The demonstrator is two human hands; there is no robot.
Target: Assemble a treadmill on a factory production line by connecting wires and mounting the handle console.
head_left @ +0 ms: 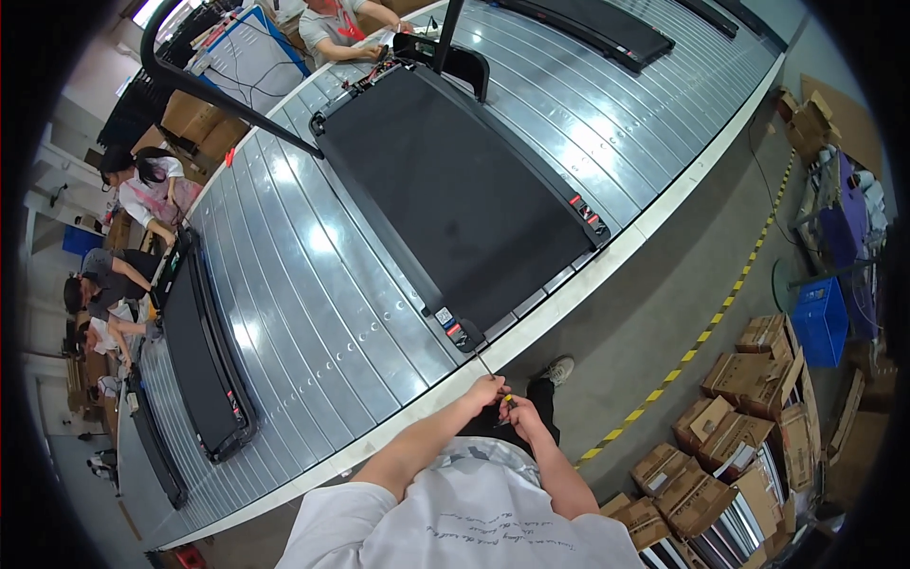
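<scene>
Nearest me, my left hand [483, 389] pinches the thin shaft of a screwdriver [493, 379], while my right hand [519, 410] wraps its yellow handle. The tip points at the treadmill's [455, 190] near corner. I judge the tip could slip and scratch the black end cap [462, 334].

Grey concrete floor [654, 322] — yellow-black line [701, 334], cardboard boxes [730, 446] stacked.
</scene>
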